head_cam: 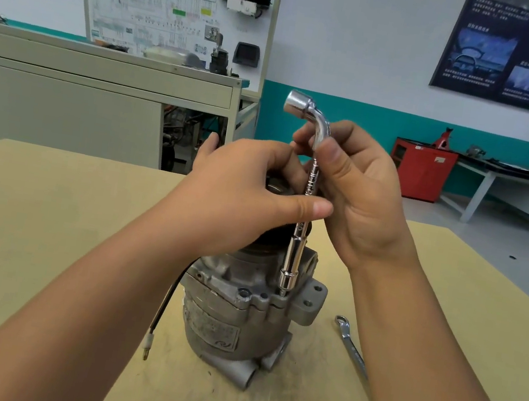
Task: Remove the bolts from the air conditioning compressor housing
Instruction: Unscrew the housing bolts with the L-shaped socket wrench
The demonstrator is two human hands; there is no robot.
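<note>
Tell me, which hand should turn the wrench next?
Probably the right. The right hand grips the wrench near its bend, socket end down on the compressor. The left hand holds the compressor's top, likely steadying it.

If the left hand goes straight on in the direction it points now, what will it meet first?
Probably the upright socket wrench, which the right hand holds; the thumb of the left hand seems to touch its shaft. Depth is unclear.

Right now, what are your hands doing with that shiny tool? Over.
Right hand grips socket wrench near its bend. Left hand holds compressor top. Socket down on a housing bolt. Spanner lies aside, nothing blocking.
</note>
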